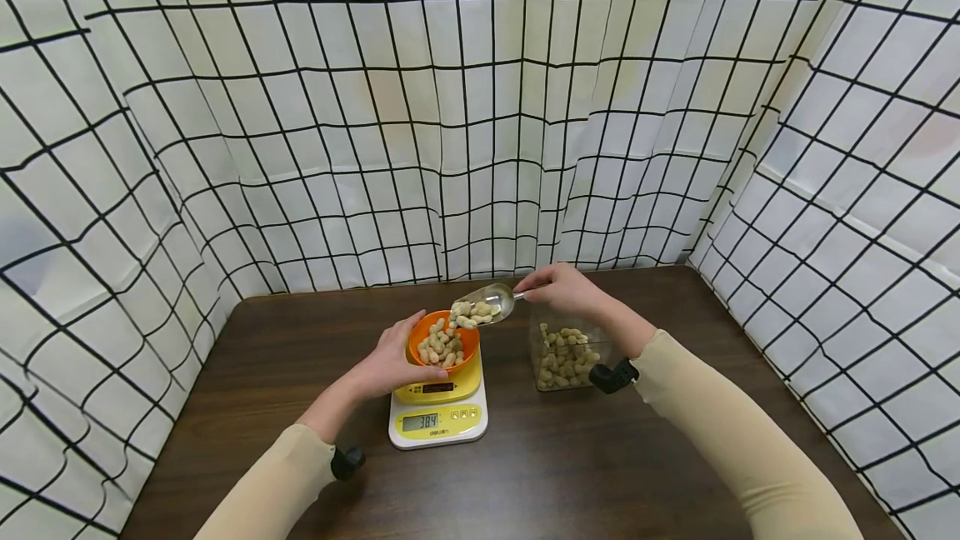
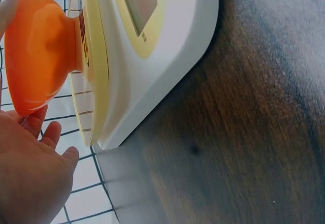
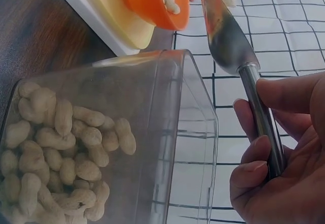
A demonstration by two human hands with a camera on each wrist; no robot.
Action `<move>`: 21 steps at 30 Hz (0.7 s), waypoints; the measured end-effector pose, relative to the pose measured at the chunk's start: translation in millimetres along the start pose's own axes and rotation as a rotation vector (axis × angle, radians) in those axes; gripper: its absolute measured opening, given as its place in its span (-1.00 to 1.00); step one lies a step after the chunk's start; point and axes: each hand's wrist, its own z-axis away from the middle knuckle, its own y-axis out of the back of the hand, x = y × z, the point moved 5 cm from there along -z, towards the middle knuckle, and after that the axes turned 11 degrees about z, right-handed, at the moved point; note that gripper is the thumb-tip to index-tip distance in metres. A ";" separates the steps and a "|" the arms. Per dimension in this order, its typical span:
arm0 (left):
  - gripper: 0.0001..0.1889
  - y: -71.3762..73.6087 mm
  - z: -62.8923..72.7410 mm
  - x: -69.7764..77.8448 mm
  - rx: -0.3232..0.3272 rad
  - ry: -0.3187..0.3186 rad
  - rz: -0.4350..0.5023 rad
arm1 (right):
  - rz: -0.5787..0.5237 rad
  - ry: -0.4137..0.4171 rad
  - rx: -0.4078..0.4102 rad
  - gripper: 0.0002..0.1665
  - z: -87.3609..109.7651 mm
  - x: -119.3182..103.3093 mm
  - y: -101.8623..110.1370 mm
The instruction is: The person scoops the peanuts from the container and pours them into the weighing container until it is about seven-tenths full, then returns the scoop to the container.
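Note:
My left hand holds an orange bowl by its sides, thumb at the front and fingers toward the back left. Peanuts in their shells lie in the bowl, which stands on a yellow and white kitchen scale; the display seems to read 384, its decimal point unclear. With curled fingers and thumb my right hand grips the handle of a metal scoop. The scoop carries several peanuts, and its tilted lip is over the bowl's back right rim.
Right of the scale stands a clear plastic container, partly filled with peanuts, below my right forearm. All of this is on a dark wooden table. White curtains with a black grid enclose the back and sides.

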 end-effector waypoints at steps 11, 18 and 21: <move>0.23 -0.6 0.3 -1.3 0.005 0.008 0.010 | 0.157 -0.016 0.056 -0.72 -0.8 -13.1 1.3; 0.22 -1.0 0.4 -2.4 0.006 0.001 0.023 | 0.188 -0.021 0.065 -0.72 0.7 -13.2 4.5; 0.21 -1.0 0.6 -2.1 0.006 0.002 0.023 | 0.194 -0.009 0.076 -0.72 1.9 -12.9 4.8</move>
